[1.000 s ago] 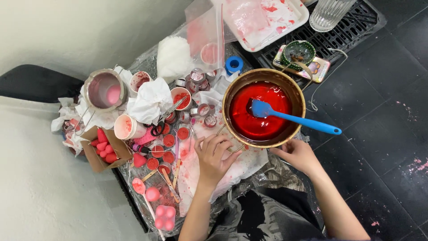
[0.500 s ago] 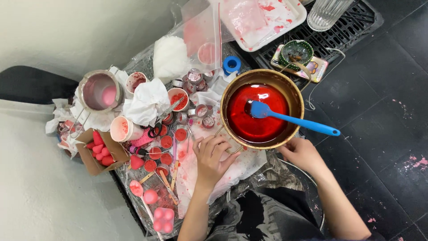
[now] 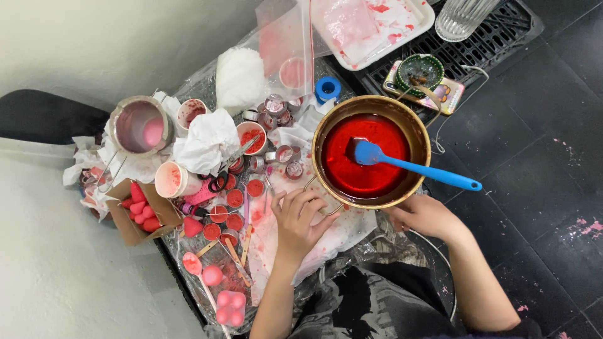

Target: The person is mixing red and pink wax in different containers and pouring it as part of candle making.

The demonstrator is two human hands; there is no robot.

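Two bare hands rest at the near rim of a brass-coloured pot [image 3: 370, 110] that holds clear red liquid. The left hand [image 3: 300, 220] lies on the stained white cloth [image 3: 342, 233] just beside the pot's wire handle [image 3: 321, 204], fingers curled loosely and touching the wire; whether they grip it cannot be told. The right hand [image 3: 424, 215] sits against the pot's lower right edge, fingers bent under and partly hidden, so its grasp cannot be told either. A blue spatula [image 3: 411, 167] lies in the pot, its blade in the liquid and its handle sticking out over the rim toward the right. To the left, the plastic-covered counter [image 3: 195, 276] carries small round tins [image 3: 233, 198] filled with red wax, a metal cup [image 3: 139, 125] with pink inside, crumpled white tissue [image 3: 204, 139], a cardboard box [image 3: 135, 216] of red strawberry shapes, and a pink mould [image 3: 229, 307] near the front edge. Behind the pot are a blue tape roll [image 3: 327, 88], a red-smeared white tray [image 3: 370, 22] and a black grate [image 3: 496, 44].
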